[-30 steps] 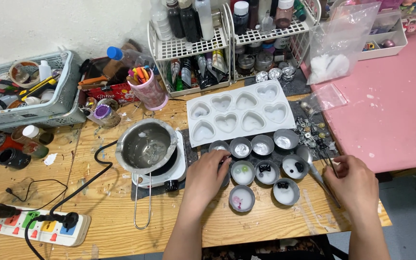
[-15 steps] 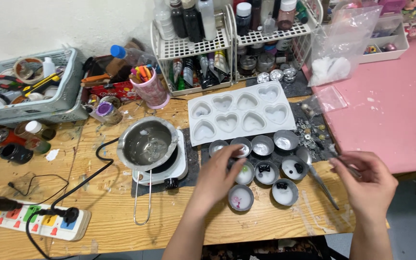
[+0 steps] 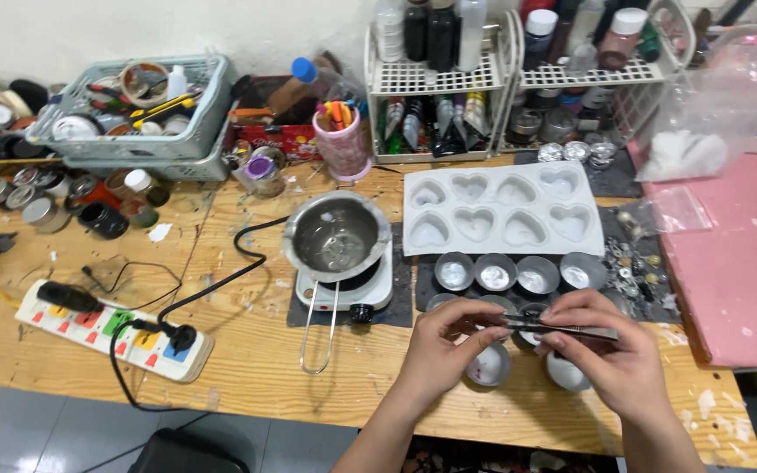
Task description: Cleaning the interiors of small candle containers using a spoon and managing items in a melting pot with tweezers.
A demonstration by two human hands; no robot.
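Hands (image 3: 449, 346) (image 3: 611, 350) now together on thin metal tweezers (image 3: 562, 328) over round tins (image 3: 492, 363).

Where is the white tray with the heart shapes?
In the head view, the white heart-shaped mould tray lies right of the small metal melting pot, just behind the row of round metal cups.

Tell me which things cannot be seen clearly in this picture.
- Head view: the round metal tins under the hands, left hand and right hand, are partly covered.
- What the thin dark metal tweezers pinch at the tip is too small to tell.
- The clear plastic bag is cut off by the right edge.
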